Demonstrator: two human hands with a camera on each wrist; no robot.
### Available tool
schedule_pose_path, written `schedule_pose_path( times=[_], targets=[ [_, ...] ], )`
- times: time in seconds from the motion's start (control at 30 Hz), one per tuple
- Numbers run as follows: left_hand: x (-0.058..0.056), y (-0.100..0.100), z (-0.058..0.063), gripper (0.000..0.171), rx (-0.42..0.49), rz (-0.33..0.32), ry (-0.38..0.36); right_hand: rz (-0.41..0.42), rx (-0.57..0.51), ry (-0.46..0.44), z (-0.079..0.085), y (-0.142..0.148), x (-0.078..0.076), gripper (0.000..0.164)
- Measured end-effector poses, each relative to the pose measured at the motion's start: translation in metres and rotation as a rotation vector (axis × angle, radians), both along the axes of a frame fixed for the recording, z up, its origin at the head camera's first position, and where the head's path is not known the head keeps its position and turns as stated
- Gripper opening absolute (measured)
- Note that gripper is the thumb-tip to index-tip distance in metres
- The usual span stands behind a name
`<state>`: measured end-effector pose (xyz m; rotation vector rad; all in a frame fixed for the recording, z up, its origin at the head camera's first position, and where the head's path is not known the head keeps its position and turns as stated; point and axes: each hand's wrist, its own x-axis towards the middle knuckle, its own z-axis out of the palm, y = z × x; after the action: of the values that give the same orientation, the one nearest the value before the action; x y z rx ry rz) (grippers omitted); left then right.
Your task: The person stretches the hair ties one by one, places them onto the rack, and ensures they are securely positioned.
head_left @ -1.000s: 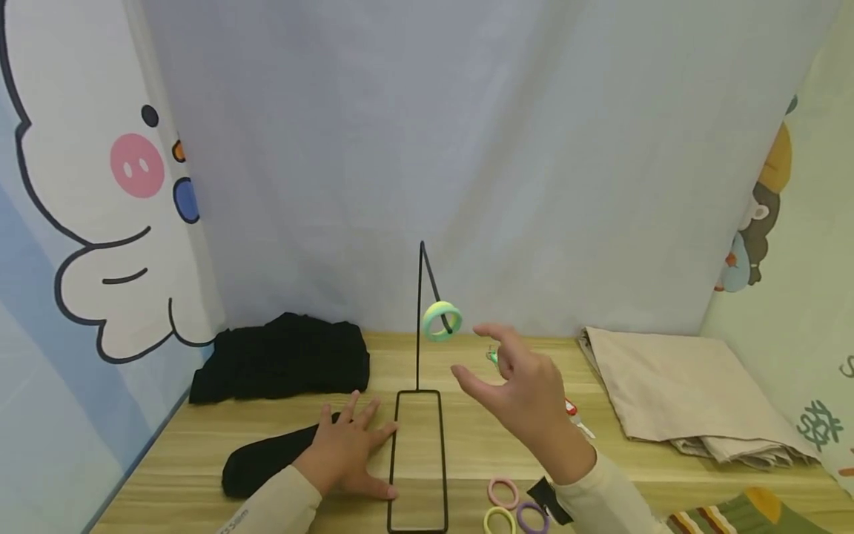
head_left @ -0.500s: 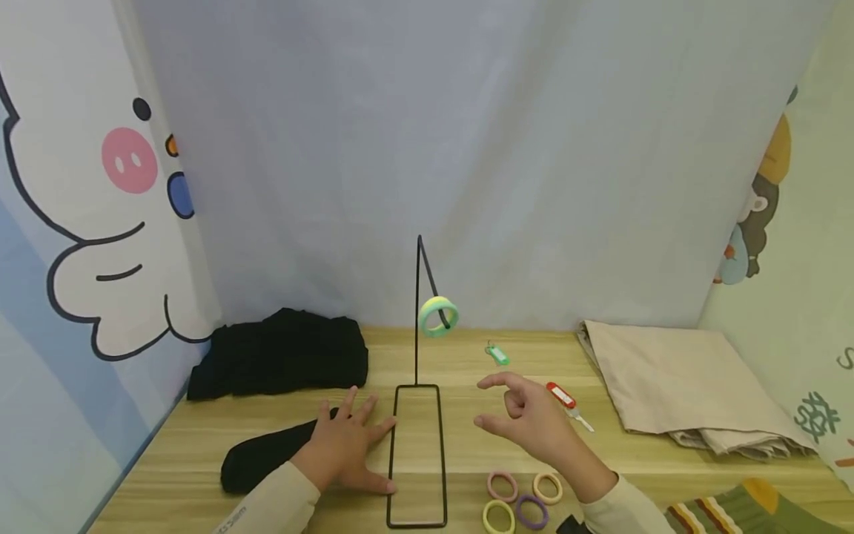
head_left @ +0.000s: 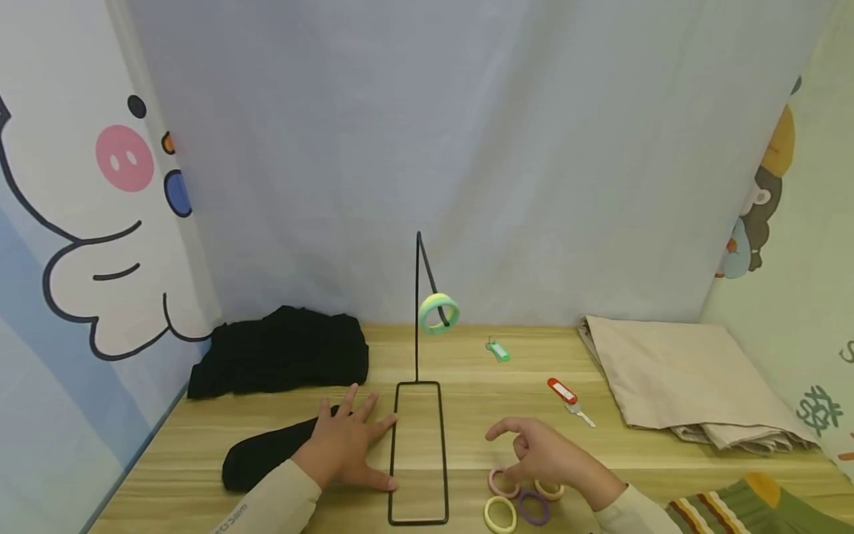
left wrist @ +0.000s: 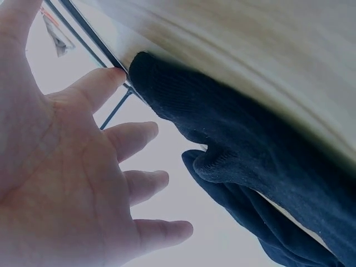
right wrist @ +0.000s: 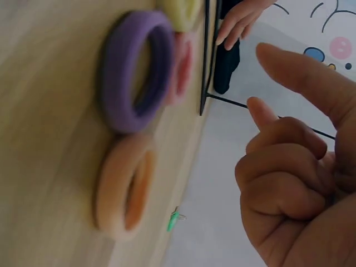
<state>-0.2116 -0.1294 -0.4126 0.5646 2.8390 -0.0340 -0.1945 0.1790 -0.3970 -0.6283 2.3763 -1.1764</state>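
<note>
My left hand [head_left: 343, 449] lies with spread fingers beside a black wire stand [head_left: 445, 452]; its thumb and forefinger touch the left bar of the base. A green-yellow ring [head_left: 425, 326] hangs on the stand's slanting arm. Low over the table, my right hand [head_left: 550, 456] holds nothing, its thumb and forefinger apart and the other fingers curled. Just below it lie a pink ring [head_left: 494, 486], a yellow ring [head_left: 489, 514], a purple ring [right wrist: 114, 83] and an orange ring [right wrist: 111, 194]. The hand partly covers the pink and orange ones in the head view.
A black sock-like cloth [head_left: 260, 458] lies beside the left hand, with a folded black cloth [head_left: 280, 352] behind it. Farther right are a green key tag [head_left: 498, 350], a red key tag [head_left: 562, 390] with a key, folded beige cloth [head_left: 674, 371] and a striped green sock [head_left: 740, 504].
My right hand has moved from beside the hanging ring down and toward me, to the rings on the table. The left hand has stayed at the base.
</note>
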Motion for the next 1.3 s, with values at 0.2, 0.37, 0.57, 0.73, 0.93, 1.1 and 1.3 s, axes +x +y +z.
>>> schedule_pose_path(
  times=[0.2, 0.37, 0.57, 0.73, 0.93, 1.1, 1.3],
  targets=[
    [0.001, 0.000, 0.001, 0.097, 0.002, 0.004, -0.001, 0.021, 0.083, -0.017, -0.010, 0.005, 0.000, 0.049],
    [0.001, 0.000, 0.002, 0.097, 0.000, 0.007, -0.008, 0.063, 0.092, -0.032, -0.017, 0.005, -0.001, 0.046],
    [0.001, 0.000, 0.002, 0.096, 0.004, 0.000, -0.008, 0.042, 0.125, -0.035, -0.016, 0.002, 0.000, 0.040],
    [0.001, 0.000, 0.003, 0.095, -0.004, 0.003, -0.014, 0.024, 0.149, -0.009, -0.018, -0.002, 0.001, 0.034],
    [0.002, 0.000, 0.003, 0.095, 0.004, 0.009, -0.021, 0.016, 0.167, 0.048, -0.019, -0.005, 0.003, 0.026],
    [0.002, 0.000, 0.002, 0.095, -0.005, 0.014, -0.020, 0.016, 0.172, 0.109, -0.013, -0.011, 0.006, 0.027],
    [0.001, 0.000, 0.001, 0.096, -0.003, 0.012, -0.012, 0.020, 0.108, 0.188, 0.006, -0.024, 0.015, 0.026]
  ],
)
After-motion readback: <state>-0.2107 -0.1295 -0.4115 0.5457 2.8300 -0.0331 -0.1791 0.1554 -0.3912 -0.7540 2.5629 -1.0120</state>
